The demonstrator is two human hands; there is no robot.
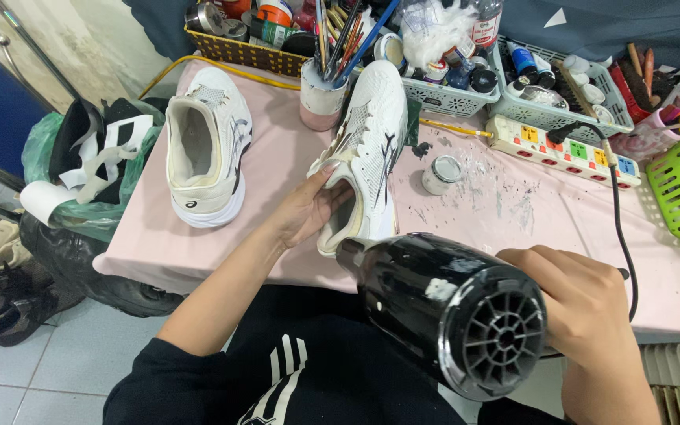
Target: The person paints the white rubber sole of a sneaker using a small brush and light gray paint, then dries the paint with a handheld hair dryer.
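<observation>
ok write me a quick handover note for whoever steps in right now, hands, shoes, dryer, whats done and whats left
Left hand: fingers inside the collar of the white sneaker, steadying it on the pink table.
Right hand: gripping the black hair dryer, nozzle aimed at that shoe's heel opening.
Second white sneaker stands apart on the table's left side, untouched.
Small open jar sits right of the held shoe; dryer cord runs to the power strip.
Done: cannot tell how dry the shoe is.
Left: likely the second sneaker.

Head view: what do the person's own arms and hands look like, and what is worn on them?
Both hands are bare: left hand, right hand. No gloves, rings or watch show. The left forearm is uncovered, with a black sleeve at the upper arm.
</observation>
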